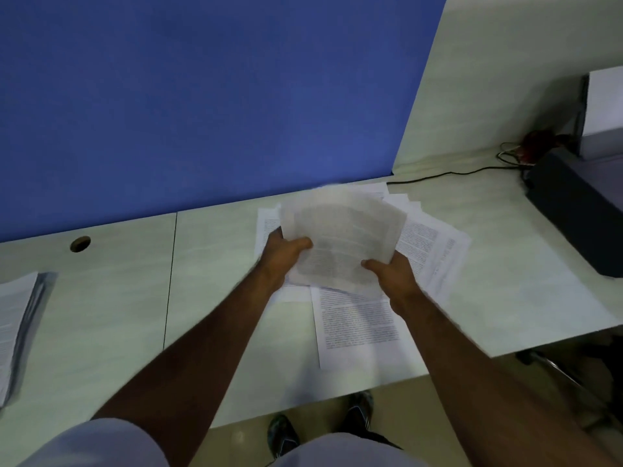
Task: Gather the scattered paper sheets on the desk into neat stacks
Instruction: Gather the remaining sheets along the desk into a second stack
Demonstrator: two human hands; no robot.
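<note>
Likely the fanned bundle of sheets [340,237], lifted over the desk [111,298] centre, will splay further or shed pages. The left hand [283,256] at its seven o'clock corner and the right hand [392,273] at five o'clock only pinch its near edge, thumbs on top. Loose sheets [357,328] lying underneath, toward six and three o'clock, could get dragged askew.

The desk [111,298] looks smooth, pale and a little shiny, with faint streaks like printed wood. Behind the desk, the blue wall panel [202,96] looks soft and matt, like cloth. The held sheets [340,237] above the desk are thin white paper; grey print shows through them. The flat sheets [357,328] on the desk are matt white paper with dark print. At the desk's left edge, the paper stack [17,328] is the same kind of paper. At the desk's right end, the dark box [580,210] looks like dull plastic, and the black cable [448,172] beside it looks rubbery.
</note>
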